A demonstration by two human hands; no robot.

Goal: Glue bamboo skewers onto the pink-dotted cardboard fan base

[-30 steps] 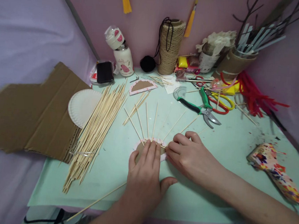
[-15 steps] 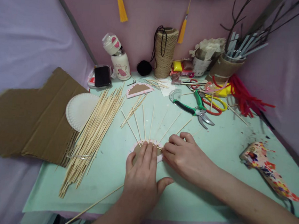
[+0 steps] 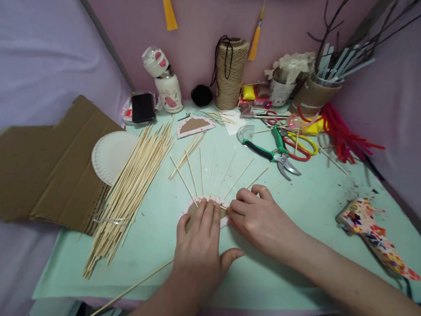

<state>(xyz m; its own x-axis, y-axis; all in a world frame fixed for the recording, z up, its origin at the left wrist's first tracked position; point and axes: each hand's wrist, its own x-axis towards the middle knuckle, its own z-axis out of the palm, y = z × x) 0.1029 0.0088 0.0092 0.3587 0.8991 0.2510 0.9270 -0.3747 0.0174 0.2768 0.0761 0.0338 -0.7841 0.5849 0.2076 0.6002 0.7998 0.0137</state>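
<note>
My left hand [image 3: 200,245] lies flat, fingers stretched out, pressing on a small pink-edged cardboard half-disc [image 3: 190,209] on the mint table [image 3: 313,206]. Several bamboo skewers [image 3: 212,170] fan out from under that disc toward the back. My right hand [image 3: 260,219] rests at the disc's right edge with its fingers curled, pinching the end of a skewer there. A big bundle of loose skewers [image 3: 135,181] lies to the left of both hands.
A paper plate [image 3: 109,154] and brown cardboard sheet [image 3: 36,172] lie left. Green pliers [image 3: 273,151], scissors [image 3: 302,146], a protractor, twine spool [image 3: 230,71], bottle [image 3: 165,85], phone [image 3: 143,107] and red pipe cleaners [image 3: 345,133] crowd the back. A patterned glue gun [image 3: 373,234] lies right.
The view has shifted slightly; both hands stay at the half-disc, with the right fingers adjusting the skewer end by a small amount.
</note>
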